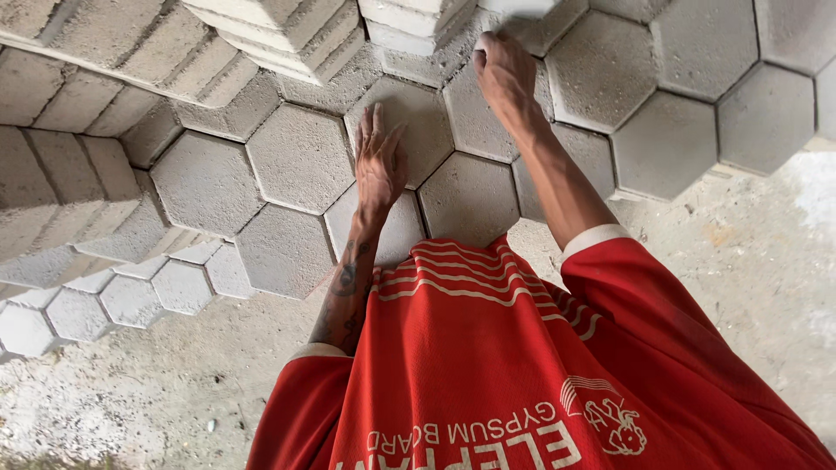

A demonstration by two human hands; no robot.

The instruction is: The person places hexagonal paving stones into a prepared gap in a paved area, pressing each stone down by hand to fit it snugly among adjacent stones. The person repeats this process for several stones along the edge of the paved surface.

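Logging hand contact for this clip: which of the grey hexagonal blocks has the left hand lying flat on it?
The left hand lies flat on the hexagonal block just left of the right hand, fingers spread across its face; neighbouring hexagons are untouched.

Both arms reach out ahead of the body, bare from the short sleeves down. The left hand (pixel 379 165) lies open and flat, palm down, fingers straight and held close together, the thumb slightly apart toward the other hand. Its wrist runs straight into a forearm marked with dark tattoos. The right hand (pixel 503 74) is farther out than the left, beyond it and to its thumb side. Its fingers curl under into a loose fist, knuckles up, the wrist bent a little and the forearm stretched nearly straight.
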